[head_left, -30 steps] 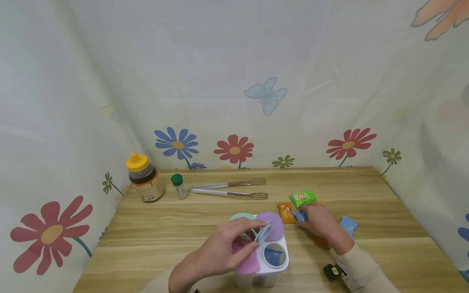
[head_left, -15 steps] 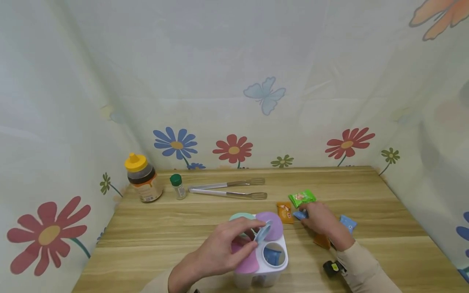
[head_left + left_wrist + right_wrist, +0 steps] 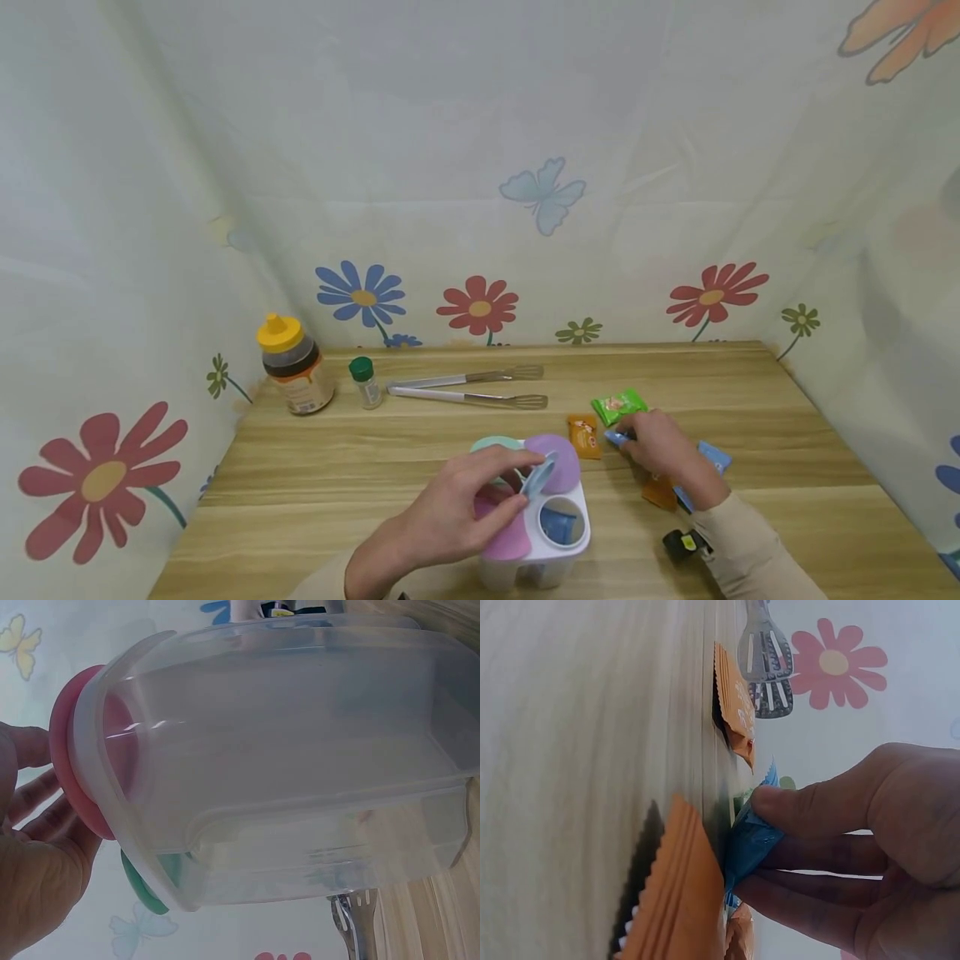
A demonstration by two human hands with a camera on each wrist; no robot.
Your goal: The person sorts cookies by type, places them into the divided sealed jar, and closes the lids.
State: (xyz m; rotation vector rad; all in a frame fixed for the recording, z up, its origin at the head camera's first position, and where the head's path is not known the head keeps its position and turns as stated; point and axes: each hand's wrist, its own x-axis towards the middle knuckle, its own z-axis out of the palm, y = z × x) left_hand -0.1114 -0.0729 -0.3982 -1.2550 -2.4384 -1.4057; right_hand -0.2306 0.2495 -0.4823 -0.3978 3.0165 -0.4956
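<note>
My left hand pinches a light blue round lid edge-up between thumb and fingers. Below it stands a container with a white top and, in the left wrist view, a clear body. Pink, purple and mint lids cover three of its round openings. Inside the uncovered one lies a dark blue packet. To the right, my right hand pinches a small blue snack packet between thumb and fingers, close over the table.
Around the right hand lie a green packet, orange packets and another blue packet. Metal tongs rest farther back. A green-capped shaker and a yellow-topped bottle stand at the back left.
My right hand has closed its fingers on the blue packet, which has turned more on edge, and has shifted slightly. The left hand keeps the blue lid in the same place.
</note>
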